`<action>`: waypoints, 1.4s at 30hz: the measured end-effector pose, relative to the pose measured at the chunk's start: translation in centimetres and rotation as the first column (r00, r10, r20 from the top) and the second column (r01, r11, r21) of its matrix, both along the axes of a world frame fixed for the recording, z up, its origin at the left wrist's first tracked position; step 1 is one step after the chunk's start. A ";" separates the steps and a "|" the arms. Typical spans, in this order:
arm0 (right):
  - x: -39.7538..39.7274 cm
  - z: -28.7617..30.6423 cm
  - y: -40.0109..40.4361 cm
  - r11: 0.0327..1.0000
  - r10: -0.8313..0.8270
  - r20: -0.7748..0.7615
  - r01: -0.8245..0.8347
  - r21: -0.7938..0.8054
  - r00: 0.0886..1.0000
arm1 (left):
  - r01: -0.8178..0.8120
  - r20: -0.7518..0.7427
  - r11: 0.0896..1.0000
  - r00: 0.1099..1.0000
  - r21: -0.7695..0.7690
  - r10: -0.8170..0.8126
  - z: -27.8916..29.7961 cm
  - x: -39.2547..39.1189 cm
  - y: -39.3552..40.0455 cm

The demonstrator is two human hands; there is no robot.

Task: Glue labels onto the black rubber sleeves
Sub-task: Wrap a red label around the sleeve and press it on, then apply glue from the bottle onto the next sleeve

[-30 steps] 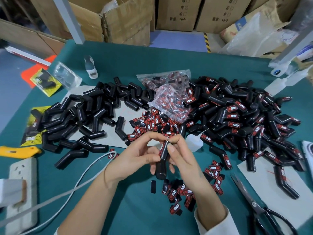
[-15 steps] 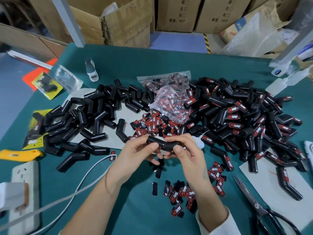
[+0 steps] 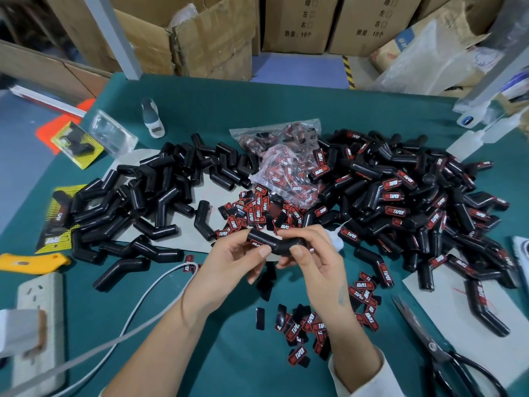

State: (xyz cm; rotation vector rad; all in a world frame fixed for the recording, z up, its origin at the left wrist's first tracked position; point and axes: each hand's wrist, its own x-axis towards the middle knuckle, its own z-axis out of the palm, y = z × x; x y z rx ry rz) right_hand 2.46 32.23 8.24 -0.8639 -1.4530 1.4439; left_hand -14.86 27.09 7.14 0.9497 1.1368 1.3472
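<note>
A bent black rubber sleeve (image 3: 276, 243) lies level between both hands above the green table (image 3: 229, 368). My left hand (image 3: 234, 260) grips its left end with thumb and fingers. My right hand (image 3: 310, 253) pinches its right end. A pile of plain black sleeves (image 3: 137, 204) lies to the left. A pile of sleeves bearing red labels (image 3: 415, 202) lies to the right. Loose red and black labels (image 3: 257, 213) sit behind the hands, and more loose labels (image 3: 303, 330) lie in front of them. A clear bag of labels (image 3: 286, 170) rests at the middle back.
Scissors (image 3: 438, 348) lie at the lower right on white paper (image 3: 446, 305). A power strip (image 3: 40, 319) and white cable (image 3: 137, 316) are at the lower left, a yellow tool (image 3: 31, 262) beside them. A white bottle (image 3: 337, 239) stands behind my right hand. Cardboard boxes (image 3: 211, 41) line the back.
The sleeve turned from upright to level between the hands. Both hands rose slightly toward the label pile and now hold the sleeve by its ends.
</note>
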 end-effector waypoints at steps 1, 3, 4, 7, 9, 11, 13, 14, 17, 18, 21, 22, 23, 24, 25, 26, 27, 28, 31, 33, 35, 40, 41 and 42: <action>0.0 -0.1 0.0 1.000 -0.006 0.006 0.006 0.002 1.000 | 0.000 0.002 1.000 1.000 -0.006 0.000 0.0 0.0 0.0; 0.0 -0.1 0.0 1.000 -0.019 -0.001 0.019 0.002 1.000 | -0.010 0.002 1.000 1.000 -0.026 0.010 -0.1 0.0 0.0; 0.0 -0.1 0.0 1.000 -0.022 -0.006 0.022 -0.003 1.000 | -0.016 -0.004 0.999 1.000 -0.037 0.016 -0.2 0.0 0.0; 0.0 -0.2 0.1 1.000 -0.021 0.004 0.021 -0.008 1.000 | -0.018 -0.020 0.998 1.000 -0.053 0.017 -0.4 0.0 0.1; -0.1 -0.1 0.2 1.000 -0.027 0.012 0.027 -0.006 1.000 | -0.018 -0.010 0.999 1.000 -0.049 0.018 -0.3 0.0 0.0; 0.0 -0.4 0.2 0.999 -0.039 0.029 0.038 0.026 0.999 | -0.017 0.008 0.999 1.000 -0.045 0.017 -0.3 0.1 0.0; 0.1 -0.5 0.0 0.997 -0.051 0.073 0.047 0.062 0.996 | -0.021 0.012 0.998 1.000 -0.051 0.022 -0.4 0.3 0.0; 0.2 -0.6 -0.1 0.993 -0.069 0.114 0.057 0.107 0.991 | -0.027 0.013 0.998 1.000 -0.059 0.028 -0.4 0.3 0.1; 1.1 -0.6 -0.2 0.867 -0.296 0.204 0.173 0.468 0.933 | -0.083 0.072 0.990 0.993 -0.113 0.091 -0.4 0.3 0.3; 1.7 -0.7 -0.1 0.786 -0.380 0.157 0.228 0.574 0.912 | -0.101 0.109 0.986 0.987 -0.134 0.116 -0.3 0.2 0.3; 3.6 -0.2 1.0 0.781 -0.532 0.130 0.426 0.457 0.837 | -0.140 0.201 0.975 0.964 -0.171 0.173 -0.1 -0.3 0.5; 4.3 -0.1 1.4 0.842 -0.509 0.214 0.430 0.327 0.833 | -0.150 0.210 0.973 0.960 -0.177 0.186 -0.1 -0.4 0.5; 4.9 -0.3 1.8 0.891 -0.451 0.324 0.397 0.221 0.832 | -0.156 0.214 0.971 0.957 -0.183 0.195 -0.1 -0.4 0.6; 5.4 -0.7 2.1 0.926 -0.376 0.433 0.343 0.154 0.819 | -0.159 0.215 0.969 0.956 -0.188 0.198 -0.2 -0.4 0.6; 5.7 -1.2 2.4 0.952 -0.301 0.518 0.280 0.121 0.801 | -0.155 0.213 0.970 0.958 -0.189 0.194 -0.3 -0.3 0.6; 5.8 -1.7 2.6 0.967 -0.255 0.580 0.224 0.126 0.774 | -0.146 0.210 0.971 0.960 -0.189 0.185 -0.4 -0.3 0.6; 5.7 -2.0 2.7 0.973 -0.232 0.629 0.191 0.133 0.742 | -0.135 0.209 0.973 0.963 -0.186 0.173 -0.5 -0.2 0.6; 5.6 -2.1 2.8 0.974 -0.224 0.669 0.184 0.131 0.709 | -0.122 0.207 0.976 0.965 -0.182 0.159 -0.5 -0.3 0.5; 5.5 -1.9 2.8 0.971 -0.226 0.649 0.225 0.086 0.726 | -0.092 0.200 0.982 0.972 -0.164 0.124 -0.5 -0.2 0.4; 5.5 -1.2 2.4 0.973 -0.193 0.392 0.226 -0.039 0.899 | -0.108 0.187 0.981 0.973 -0.162 0.138 -0.4 0.0 0.4; 5.2 -0.2 1.8 0.971 -0.120 0.040 0.126 -0.203 0.992 | -0.140 0.163 0.975 0.972 -0.171 0.168 -0.4 0.2 0.4; 4.7 1.2 0.9 0.959 -0.156 -0.207 0.098 -0.266 0.966 | -0.234 0.139 0.959 0.957 -0.158 0.256 -0.5 0.4 0.6; 4.8 1.1 0.8 0.955 -0.196 -0.225 0.133 -0.265 0.954 | -0.244 0.133 0.958 0.955 -0.150 0.264 -0.5 0.4 0.6; 4.8 1.1 0.7 0.948 -0.233 -0.245 0.164 -0.272 0.941 | -0.253 0.129 0.956 0.953 -0.148 0.273 -0.6 0.4 0.5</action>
